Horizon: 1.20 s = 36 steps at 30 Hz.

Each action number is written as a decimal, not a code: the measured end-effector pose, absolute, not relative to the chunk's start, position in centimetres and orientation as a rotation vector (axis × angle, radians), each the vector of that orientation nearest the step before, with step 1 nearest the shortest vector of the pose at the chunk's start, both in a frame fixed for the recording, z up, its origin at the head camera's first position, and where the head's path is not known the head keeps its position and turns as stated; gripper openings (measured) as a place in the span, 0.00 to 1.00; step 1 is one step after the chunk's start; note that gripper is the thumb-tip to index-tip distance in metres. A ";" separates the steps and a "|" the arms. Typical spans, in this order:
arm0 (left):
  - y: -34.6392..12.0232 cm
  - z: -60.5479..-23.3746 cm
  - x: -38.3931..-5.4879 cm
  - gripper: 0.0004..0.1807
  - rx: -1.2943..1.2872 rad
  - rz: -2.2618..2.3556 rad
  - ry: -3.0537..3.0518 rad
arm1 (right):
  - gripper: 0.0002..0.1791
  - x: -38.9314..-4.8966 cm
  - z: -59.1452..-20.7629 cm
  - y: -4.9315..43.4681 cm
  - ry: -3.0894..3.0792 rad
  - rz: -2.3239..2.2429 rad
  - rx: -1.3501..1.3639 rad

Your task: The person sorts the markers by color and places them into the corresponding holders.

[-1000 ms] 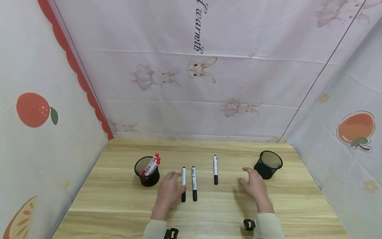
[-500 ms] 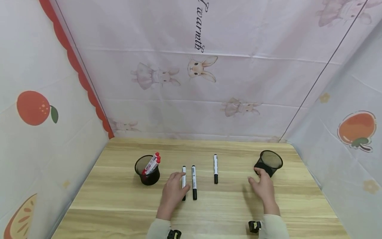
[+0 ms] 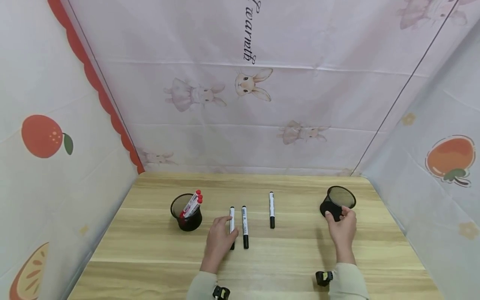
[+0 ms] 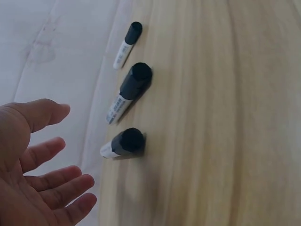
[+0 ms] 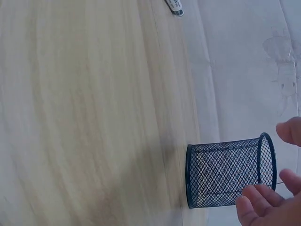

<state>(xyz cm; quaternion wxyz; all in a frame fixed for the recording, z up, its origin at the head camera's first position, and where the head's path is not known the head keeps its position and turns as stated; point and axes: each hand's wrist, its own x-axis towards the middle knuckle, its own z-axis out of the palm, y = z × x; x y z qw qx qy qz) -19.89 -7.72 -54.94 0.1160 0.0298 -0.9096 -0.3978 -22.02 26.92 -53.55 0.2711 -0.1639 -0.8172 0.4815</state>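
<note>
My left hand (image 3: 218, 241) hovers above the leftmost of three black-capped whiteboard markers (image 3: 232, 214) and hides part of it in the head view. Its fingers are loosely spread, apart from the markers in the left wrist view. A second marker (image 3: 245, 225) lies just right of it, and a third marker (image 3: 271, 208) farther right and back. My right hand (image 3: 343, 235) is at the near side of a black mesh pen holder (image 5: 223, 172). Thumb and fingers are parted around its rim level; whether they touch it I cannot tell.
Another black mesh pen holder (image 3: 190, 223) stands at the left, with several red-capped markers (image 3: 193, 206) leaning in it. Printed cloth (image 3: 225, 146) hangs behind the wooden table (image 3: 277, 262) and on both sides.
My right hand has moved right to the near side of the right pen holder. My left hand has shifted slightly right over the leftmost marker. The markers lie as before.
</note>
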 end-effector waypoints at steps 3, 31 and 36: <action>-7.9 -55.2 -20.0 0.24 0.095 -1.176 -2.664 | 0.35 -22.2 -53.5 27.4 -2.145 1.321 -0.534; -8.9 -55.8 -22.9 0.31 0.235 -1.374 -2.694 | 0.74 -26.0 -55.9 32.3 -2.195 1.768 -0.532; -8.7 -55.8 -23.1 0.30 0.250 -1.376 -2.721 | 0.72 -26.2 -56.3 32.5 -2.232 1.721 -0.529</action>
